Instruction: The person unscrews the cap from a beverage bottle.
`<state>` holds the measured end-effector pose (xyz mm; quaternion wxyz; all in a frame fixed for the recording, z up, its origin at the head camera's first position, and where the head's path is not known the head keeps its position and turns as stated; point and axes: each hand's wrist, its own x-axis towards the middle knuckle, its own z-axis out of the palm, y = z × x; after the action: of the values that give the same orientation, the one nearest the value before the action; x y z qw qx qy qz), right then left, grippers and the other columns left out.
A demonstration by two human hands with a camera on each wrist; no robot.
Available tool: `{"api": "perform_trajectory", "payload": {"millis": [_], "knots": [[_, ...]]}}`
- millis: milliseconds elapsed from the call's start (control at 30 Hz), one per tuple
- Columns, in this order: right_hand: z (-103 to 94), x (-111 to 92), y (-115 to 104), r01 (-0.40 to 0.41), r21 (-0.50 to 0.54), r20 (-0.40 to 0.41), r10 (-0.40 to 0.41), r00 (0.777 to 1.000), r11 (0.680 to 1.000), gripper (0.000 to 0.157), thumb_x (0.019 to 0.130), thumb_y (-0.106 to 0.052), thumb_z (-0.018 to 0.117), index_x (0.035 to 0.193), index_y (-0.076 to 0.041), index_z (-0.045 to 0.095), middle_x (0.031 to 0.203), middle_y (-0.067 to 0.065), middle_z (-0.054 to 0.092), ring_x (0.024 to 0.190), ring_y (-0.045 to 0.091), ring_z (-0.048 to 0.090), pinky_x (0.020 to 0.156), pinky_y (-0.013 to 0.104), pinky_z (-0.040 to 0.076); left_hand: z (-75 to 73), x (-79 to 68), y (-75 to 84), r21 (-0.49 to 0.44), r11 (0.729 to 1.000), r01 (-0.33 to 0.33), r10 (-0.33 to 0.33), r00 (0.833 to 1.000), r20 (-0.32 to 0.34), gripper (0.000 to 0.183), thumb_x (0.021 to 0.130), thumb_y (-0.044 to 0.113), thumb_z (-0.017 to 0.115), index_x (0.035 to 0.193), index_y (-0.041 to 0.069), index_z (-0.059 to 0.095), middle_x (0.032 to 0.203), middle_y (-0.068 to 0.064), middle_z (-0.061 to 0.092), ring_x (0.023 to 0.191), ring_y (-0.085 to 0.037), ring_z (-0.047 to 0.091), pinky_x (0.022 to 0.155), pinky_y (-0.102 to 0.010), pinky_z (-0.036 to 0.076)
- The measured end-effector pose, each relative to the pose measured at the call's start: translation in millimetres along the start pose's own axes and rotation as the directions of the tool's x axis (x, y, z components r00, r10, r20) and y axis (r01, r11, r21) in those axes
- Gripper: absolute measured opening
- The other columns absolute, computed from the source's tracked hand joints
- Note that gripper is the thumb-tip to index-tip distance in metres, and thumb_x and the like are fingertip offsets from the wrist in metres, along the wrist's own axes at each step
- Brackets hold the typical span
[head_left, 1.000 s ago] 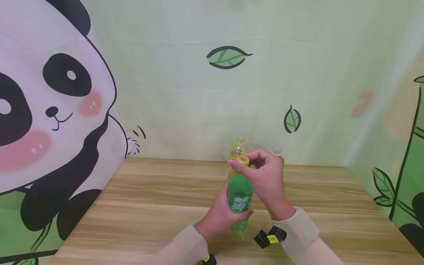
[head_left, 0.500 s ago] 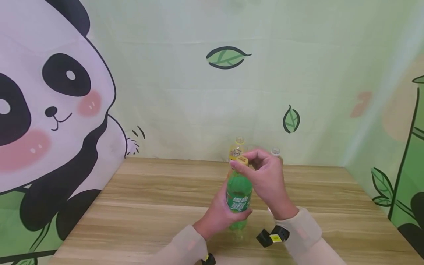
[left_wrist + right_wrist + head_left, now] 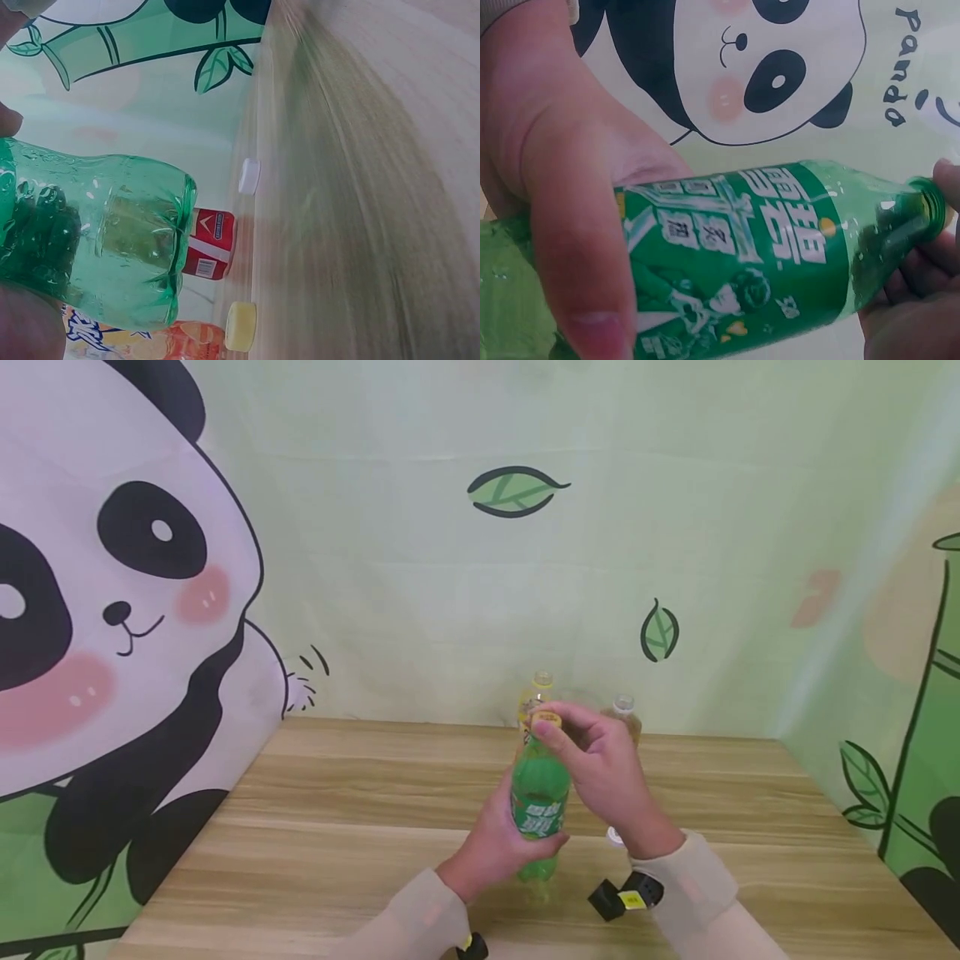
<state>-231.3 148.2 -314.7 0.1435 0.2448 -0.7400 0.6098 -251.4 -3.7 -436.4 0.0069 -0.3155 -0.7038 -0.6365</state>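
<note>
My left hand (image 3: 495,843) grips a green plastic soda bottle (image 3: 540,810) round its label, holding it nearly upright over the table. At the bottle's top, thumb and fingers of my right hand (image 3: 609,768) pinch the yellow cap (image 3: 546,718). The right wrist view shows the green label (image 3: 727,255) with white characters, the threaded neck (image 3: 928,206) and right-hand fingers round the cap end. Drops cling inside the clear green lower part (image 3: 97,232) of the bottle in the left wrist view.
Behind the hands stand an uncapped yellow-labelled bottle (image 3: 534,697) and another uncapped bottle (image 3: 624,706). A white cap (image 3: 250,176) and a yellow cap (image 3: 241,327) lie on the wooden table (image 3: 337,827). A red label (image 3: 211,244) shows past the green bottle. Panda-printed cloth (image 3: 420,610) backs the table.
My right thumb has moved round the cap from its left side to its front, and the right wrist has shifted slightly right. The white cap shows below that wrist. The left hand keeps its grip.
</note>
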Motion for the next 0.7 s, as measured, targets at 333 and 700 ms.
{"api": "perform_trajectory", "payload": {"millis": [333, 700], "knots": [[-6.6, 0, 0, -0.046, 0.019, 0.029, 0.046, 0.999, 0.999, 0.029, 0.099, -0.019, 0.069, 0.125, -0.006, 0.070, 0.120, 0.009, 0.073, 0.106, 0.015, 0.068, 0.090, 0.024, 0.058, 0.1, 0.7, -1.3, 0.013, 0.999, -0.031, 0.031, 1.000, 0.000, 0.090, 0.080, 0.011, 0.085, 0.150, 0.039, 0.035, 0.124, 0.002, 0.065, 0.114, -0.016, 0.065, 0.105, -0.034, 0.054], [-0.4, 3, -14, -0.215, 0.002, -0.187, 0.212, 0.959, 0.977, 0.040, 0.075, -0.030, 0.093, 0.102, -0.009, 0.072, 0.101, 0.003, 0.073, 0.096, 0.022, 0.067, 0.084, 0.027, 0.057, 0.7, 0.0, -4.1, 0.059, 0.998, -0.032, 0.034, 0.998, -0.047, 0.083, 0.080, 0.013, 0.086, 0.145, 0.033, 0.038, 0.123, 0.005, 0.065, 0.111, -0.015, 0.065, 0.102, -0.034, 0.055]]}}
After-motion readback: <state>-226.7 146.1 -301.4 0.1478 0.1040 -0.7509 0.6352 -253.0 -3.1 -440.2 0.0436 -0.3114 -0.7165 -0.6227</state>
